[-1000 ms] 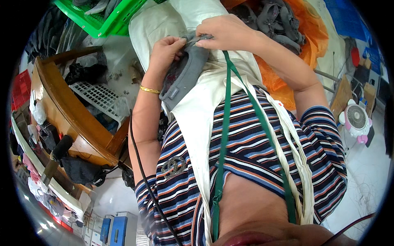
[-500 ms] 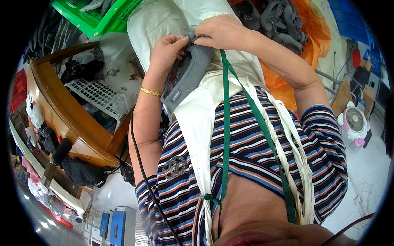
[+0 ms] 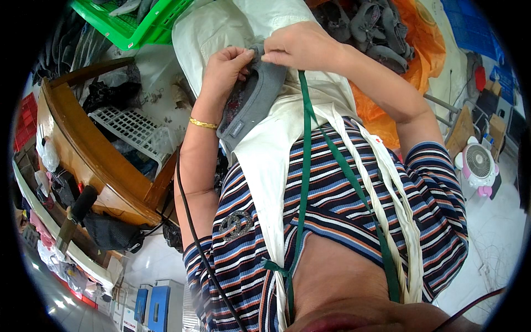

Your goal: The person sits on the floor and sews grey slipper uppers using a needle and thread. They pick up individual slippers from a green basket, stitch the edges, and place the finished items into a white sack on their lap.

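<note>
A grey fabric shoe [image 3: 261,100] with a padded collar and a small sewn tag lies across my lap, its opening toward the left. My left hand [image 3: 225,67] pinches its upper end between thumb and fingertips. Just right of there, my right hand [image 3: 296,47] is closed, thumb against curled fingers, at the shoe's far edge. What sits in that pinch is hidden. A green ribbon [image 3: 304,138] runs from my neck up to beneath the right hand. Under the shoe spreads my off-white apron [image 3: 265,171].
To the left stand a curved wooden bench frame [image 3: 94,160] and a white plastic grid basket [image 3: 130,130]. A green crate [image 3: 124,33] is at the far left. Several grey shoes [image 3: 376,27] lie on orange sheeting [image 3: 426,39] at far right, with a small fan [image 3: 477,165] nearer.
The dark strip between my fingertips no longer shows. My right hand has shifted slightly, its fingers more curled. The green ribbon has swung and its strands lie closer together near the top.
</note>
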Motion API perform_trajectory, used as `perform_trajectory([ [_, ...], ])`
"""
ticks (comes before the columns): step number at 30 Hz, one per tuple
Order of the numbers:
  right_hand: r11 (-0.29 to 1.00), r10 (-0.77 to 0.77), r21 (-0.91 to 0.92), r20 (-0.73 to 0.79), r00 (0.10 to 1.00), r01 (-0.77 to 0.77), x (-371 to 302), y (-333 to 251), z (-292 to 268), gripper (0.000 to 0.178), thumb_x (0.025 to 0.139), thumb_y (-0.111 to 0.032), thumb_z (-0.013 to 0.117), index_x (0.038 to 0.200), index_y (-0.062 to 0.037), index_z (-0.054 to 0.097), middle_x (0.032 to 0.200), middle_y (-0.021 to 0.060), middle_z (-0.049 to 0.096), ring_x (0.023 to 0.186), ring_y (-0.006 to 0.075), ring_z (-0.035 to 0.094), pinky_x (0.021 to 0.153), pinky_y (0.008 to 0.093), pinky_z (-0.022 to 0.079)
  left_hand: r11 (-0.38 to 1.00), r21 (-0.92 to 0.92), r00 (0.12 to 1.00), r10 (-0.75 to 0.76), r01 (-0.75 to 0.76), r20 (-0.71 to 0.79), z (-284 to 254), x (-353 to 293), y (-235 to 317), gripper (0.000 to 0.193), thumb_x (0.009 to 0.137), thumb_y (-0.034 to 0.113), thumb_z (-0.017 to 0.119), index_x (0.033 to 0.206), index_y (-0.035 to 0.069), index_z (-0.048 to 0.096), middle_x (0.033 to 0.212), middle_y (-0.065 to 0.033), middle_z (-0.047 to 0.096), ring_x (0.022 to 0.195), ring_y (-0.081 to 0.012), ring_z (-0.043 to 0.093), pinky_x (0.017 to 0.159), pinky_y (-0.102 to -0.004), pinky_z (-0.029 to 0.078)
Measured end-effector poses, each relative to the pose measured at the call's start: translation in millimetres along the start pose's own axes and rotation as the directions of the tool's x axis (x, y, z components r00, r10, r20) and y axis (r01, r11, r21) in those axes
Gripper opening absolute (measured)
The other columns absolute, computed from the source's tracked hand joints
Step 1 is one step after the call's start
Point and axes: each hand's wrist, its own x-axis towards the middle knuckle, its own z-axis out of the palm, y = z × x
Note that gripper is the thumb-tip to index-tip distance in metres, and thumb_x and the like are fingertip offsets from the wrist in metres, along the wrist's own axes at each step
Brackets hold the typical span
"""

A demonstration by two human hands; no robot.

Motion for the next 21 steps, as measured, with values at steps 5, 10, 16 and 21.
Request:
perform_trajectory([
  [5, 0.966, -0.257, 0.037, 0.012, 0.966, 0.256, -30, -36, -22, 0.034, 0.087, -0.044, 0.064, 0.096, -0.0109, 0.069, 0.092, 0.0081, 0.068, 0.086, 0.0299, 0.066, 0.076, 0.0433, 0.054, 0.988, -0.152, 0.999, 0.021, -0.016, 0.029, -4, -3, 1, 0.017, 0.094, 0.02, 0.066, 0.097, 0.004, 0.065, 0.079, 0.0022, 0.06, 0.064, -0.0063, 0.053, 0.057, -0.0207, 0.043],
  [10, 0.994, -0.05, -0.104, -0.13, 0.99, 0.037, -34, -12, 4, 0.016, 0.086, -0.023, 0.066, 0.094, -0.0088, 0.065, 0.088, 0.0084, 0.063, 0.085, 0.0281, 0.065, 0.07, 0.0379, 0.053, 0.974, -0.207, 0.996, 0.087, -0.089, -0.018, -7, -6, 3, 0.016, 0.094, 0.02, 0.065, 0.098, 0.004, 0.064, 0.082, 0.0013, 0.06, 0.067, -0.0066, 0.054, 0.058, -0.021, 0.044],
  [16, 0.994, -0.051, -0.105, -0.124, 0.991, 0.038, -37, 7, 21, 0.009, 0.087, -0.015, 0.06, 0.092, -0.0086, 0.063, 0.086, 0.01, 0.062, 0.081, 0.0284, 0.065, 0.069, 0.038, 0.053, 0.989, -0.084, 0.991, 0.114, -0.119, -0.07, -2, -18, 14, 0.014, 0.092, 0.019, 0.068, 0.093, 0.006, 0.065, 0.077, 0.0034, 0.059, 0.064, -0.0054, 0.053, 0.057, -0.0204, 0.043],
  [21, 0.634, 0.42, 0.691, 0.07, 0.905, -0.348, -48, 14, -9, 0.015, 0.095, -0.021, 0.061, 0.099, -0.0069, 0.065, 0.095, 0.0043, 0.069, 0.066, 0.0141, 0.063, 0.056, 0.0274, 0.05, 0.996, -0.007, 0.994, 0.089, -0.09, -0.07, -9, -19, 8, 0.011, 0.091, 0.017, 0.067, 0.091, 0.005, 0.066, 0.072, 0.0037, 0.058, 0.062, -0.0055, 0.051, 0.056, -0.0211, 0.042],
])
